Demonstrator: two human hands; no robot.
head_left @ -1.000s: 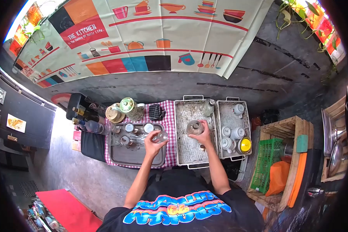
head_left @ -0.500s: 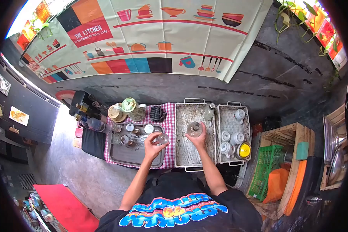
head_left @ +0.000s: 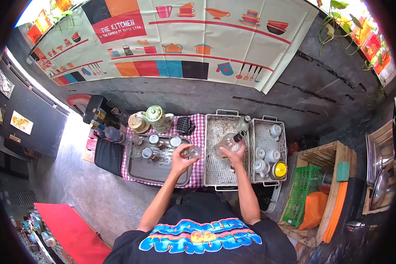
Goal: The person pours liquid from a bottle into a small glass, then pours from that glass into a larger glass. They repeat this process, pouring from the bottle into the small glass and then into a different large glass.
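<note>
L hand is curled round a small glass, thumb one side, fingers the other. The glass is lifted off the surface, over the right edge of the grey tray where it meets the checked cloth. Grip sits low on the glass, prob. so the rim stays free. Can't tell if there's anything in it.

R hand is closed on a clear bottle, palm under the round belly and fingers wrapped up the side. The bottle is tilted, neck pointing to abt 1 o'clock. It hangs over the wire rack, which I'd guess is there to catch drips. Holding it by the belly looks like the only sure grip, since the neck is thin and the glass looks slick.

Both forearms run up from 6 o'clock, elbows bent and tucked close to my body, wrists near each other. The glass is at 9 o'clock from the bottle, close by but not touching.

More small jars stand on the tray at 10 o'clock from the glass. A green teapot stands beyond them at 11. At 3 o'clock from the bottle is a basket with white pots and a yellow lid.
</note>
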